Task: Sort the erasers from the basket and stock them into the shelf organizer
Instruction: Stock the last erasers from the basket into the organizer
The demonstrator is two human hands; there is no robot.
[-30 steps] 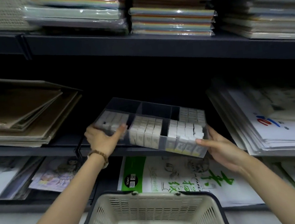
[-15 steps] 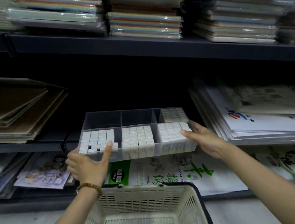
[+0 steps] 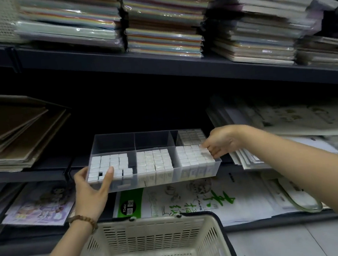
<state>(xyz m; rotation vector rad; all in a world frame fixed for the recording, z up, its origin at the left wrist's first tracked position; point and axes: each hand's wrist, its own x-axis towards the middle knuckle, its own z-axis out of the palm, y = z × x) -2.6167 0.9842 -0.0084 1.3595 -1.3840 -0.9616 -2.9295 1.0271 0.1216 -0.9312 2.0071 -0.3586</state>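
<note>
A clear plastic organizer (image 3: 152, 138) with six compartments sits level at the front of the middle shelf. White erasers (image 3: 154, 161) fill its three front compartments, and more lie in the back right one. My left hand (image 3: 91, 191) grips the organizer's front left corner, thumb over the rim onto the erasers. My right hand (image 3: 218, 141) holds its right side, fingers curled over the edge onto the right front erasers. The cream basket (image 3: 148, 250) stands below, and no erasers show inside it.
Stacks of wrapped coloured paper (image 3: 160, 21) load the upper shelf. Brown card sheets (image 3: 12, 133) lie left of the organizer and sketch pads (image 3: 289, 122) right. Green-printed paper packs (image 3: 183, 202) lie on the lower shelf behind the basket.
The organizer went from tilted and pulled out to level on the shelf. My right hand shifted from its front right corner up onto its right side; my left stays at the front left corner.
</note>
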